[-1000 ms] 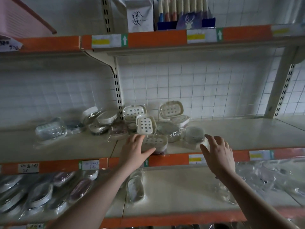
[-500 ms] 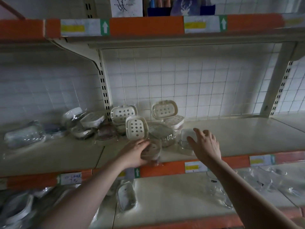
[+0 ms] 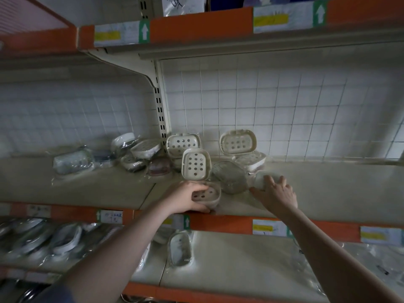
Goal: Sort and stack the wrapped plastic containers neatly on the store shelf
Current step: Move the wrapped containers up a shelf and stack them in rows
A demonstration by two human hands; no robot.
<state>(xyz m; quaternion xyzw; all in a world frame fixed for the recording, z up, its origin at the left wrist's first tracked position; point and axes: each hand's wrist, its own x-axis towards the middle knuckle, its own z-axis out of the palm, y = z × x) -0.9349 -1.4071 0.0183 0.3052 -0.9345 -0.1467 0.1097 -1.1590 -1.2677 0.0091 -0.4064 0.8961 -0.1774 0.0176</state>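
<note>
Here the middle shelf (image 3: 328, 193) runs the whole width, a pale board with an orange front strip carrying white and yellow price tags (image 3: 269, 227). Behind it stands a white grid back panel (image 3: 273, 110), split by a slotted upright (image 3: 160, 114). The top shelf (image 3: 201, 27) crosses above, with the same orange edge and green arrow labels. The lower shelf (image 3: 229, 259) holds wrapped oval dishes at the left (image 3: 63, 239) and one clear dish (image 3: 180, 250) near the middle.

On the middle shelf the wrapped containers sit in a loose cluster against the back, near the upright. To its left lies a heap of clear and white ones (image 3: 135, 153), with a clear box (image 3: 73, 160) furthest out. To its right two cream soap boxes (image 3: 183, 144) (image 3: 238, 142) lean open against the panel, and a third lid (image 3: 196, 164) stands upright in front of them. A clear ribbed container (image 3: 230, 177) lies just beside that lid.

The left hand (image 3: 187, 200) grips a cream holed container (image 3: 207, 194) at the shelf's front edge, thumb under the near side and fingers curled over the top. The right hand (image 3: 276, 193) rests on a small clear wrapped container (image 3: 261, 179), fingers spread and bent over it; whether they truly clasp it I cannot tell.
</note>
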